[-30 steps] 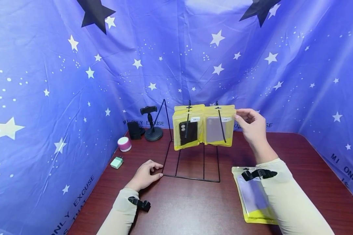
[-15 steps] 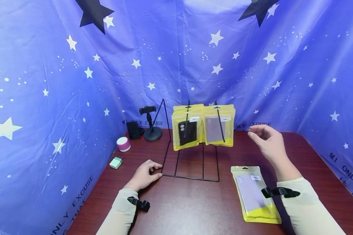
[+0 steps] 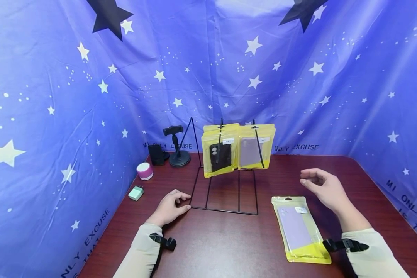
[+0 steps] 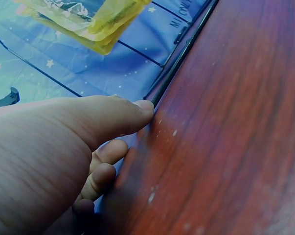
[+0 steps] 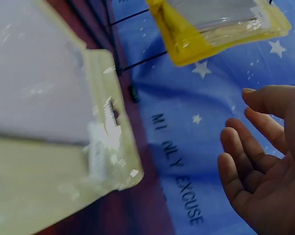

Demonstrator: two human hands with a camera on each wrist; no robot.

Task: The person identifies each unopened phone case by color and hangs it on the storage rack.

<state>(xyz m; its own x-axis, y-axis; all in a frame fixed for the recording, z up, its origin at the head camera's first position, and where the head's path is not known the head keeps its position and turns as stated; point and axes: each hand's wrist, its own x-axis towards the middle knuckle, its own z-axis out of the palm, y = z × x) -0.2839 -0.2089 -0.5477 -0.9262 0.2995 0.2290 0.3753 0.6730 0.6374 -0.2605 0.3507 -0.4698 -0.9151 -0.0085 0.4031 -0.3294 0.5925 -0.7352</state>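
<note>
My left hand point(image 3: 170, 207) pinches the front left corner of a black wire display rack point(image 3: 223, 211) between thumb and fingers. In the left wrist view the thumb point(image 4: 123, 115) lies against the wire. Two groups of yellow-edged phone case packets hang from the rack's hooks: a black phone case packet point(image 3: 221, 160) at left and a lilac phone case packet point(image 3: 251, 152) at right. My right hand point(image 3: 326, 189) is held in the air with loosely bent fingers and nothing in them. Left of it, another lilac phone case packet point(image 3: 293, 227) lies flat on the table.
Left of the rack stand a black phone holder point(image 3: 178, 157) on a round base and a small black stand point(image 3: 156, 154). A pink and white round container point(image 3: 145, 171) and a mint charger plug point(image 3: 136, 193) sit near the left edge of the dark red table point(image 3: 208, 247).
My right hand has let go of the hanging lilac phone case packet and moved right and down toward the table. That packet has swung slightly. My left hand stays on the rack.
</note>
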